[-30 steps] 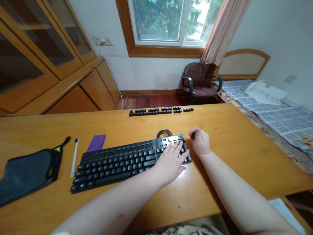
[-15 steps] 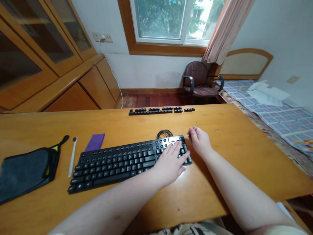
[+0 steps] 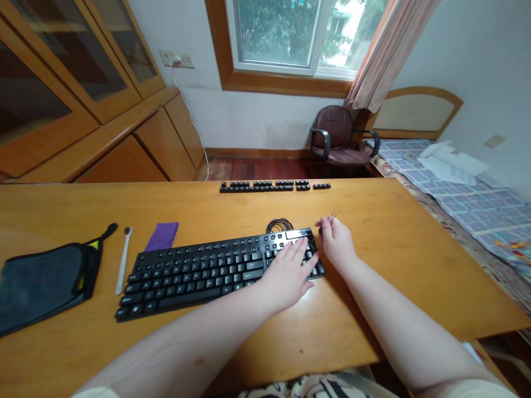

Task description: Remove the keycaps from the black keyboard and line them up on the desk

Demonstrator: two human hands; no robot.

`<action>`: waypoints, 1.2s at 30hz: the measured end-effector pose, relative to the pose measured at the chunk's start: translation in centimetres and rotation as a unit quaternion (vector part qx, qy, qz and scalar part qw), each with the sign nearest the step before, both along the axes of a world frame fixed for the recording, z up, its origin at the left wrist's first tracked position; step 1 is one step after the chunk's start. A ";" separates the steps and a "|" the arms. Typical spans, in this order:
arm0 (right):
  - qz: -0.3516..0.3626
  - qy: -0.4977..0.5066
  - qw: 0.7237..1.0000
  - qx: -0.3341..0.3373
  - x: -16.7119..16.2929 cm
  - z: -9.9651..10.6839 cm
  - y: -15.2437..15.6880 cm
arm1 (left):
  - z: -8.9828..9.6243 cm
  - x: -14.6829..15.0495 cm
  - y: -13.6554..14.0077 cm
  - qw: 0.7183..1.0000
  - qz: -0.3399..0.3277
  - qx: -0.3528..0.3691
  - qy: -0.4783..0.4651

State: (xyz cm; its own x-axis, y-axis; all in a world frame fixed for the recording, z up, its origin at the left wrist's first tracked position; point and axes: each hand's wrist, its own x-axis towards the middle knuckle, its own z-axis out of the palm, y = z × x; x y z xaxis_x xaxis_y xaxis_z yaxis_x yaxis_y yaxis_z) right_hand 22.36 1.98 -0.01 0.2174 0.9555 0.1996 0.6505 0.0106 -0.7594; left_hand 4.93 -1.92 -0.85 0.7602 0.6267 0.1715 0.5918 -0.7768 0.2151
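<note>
On the wooden desk [image 3: 415,265] in the head cam, the black keyboard [image 3: 186,284] sits centre-left, left hand [image 3: 288,273] resting over its right end, fingers kinda spread. Just right of that, the right hand [image 3: 337,239] has its fingers pinching some small dark wire-ended tool [image 3: 319,230]. Loose keycaps [image 3: 257,188] line the far edge, toothbrush [image 3: 123,262] over left.

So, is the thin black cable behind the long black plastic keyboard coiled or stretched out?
Coiled: the thin black cable shows as overlapping loops on the brown wooden table, just behind the black plastic keyboard.
</note>
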 end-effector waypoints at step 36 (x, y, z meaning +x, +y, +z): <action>0.048 -0.016 0.998 -0.039 -0.2 1.3 -0.6 | 0.0 0.1 0.1 0.999 0.003 0.027 0.027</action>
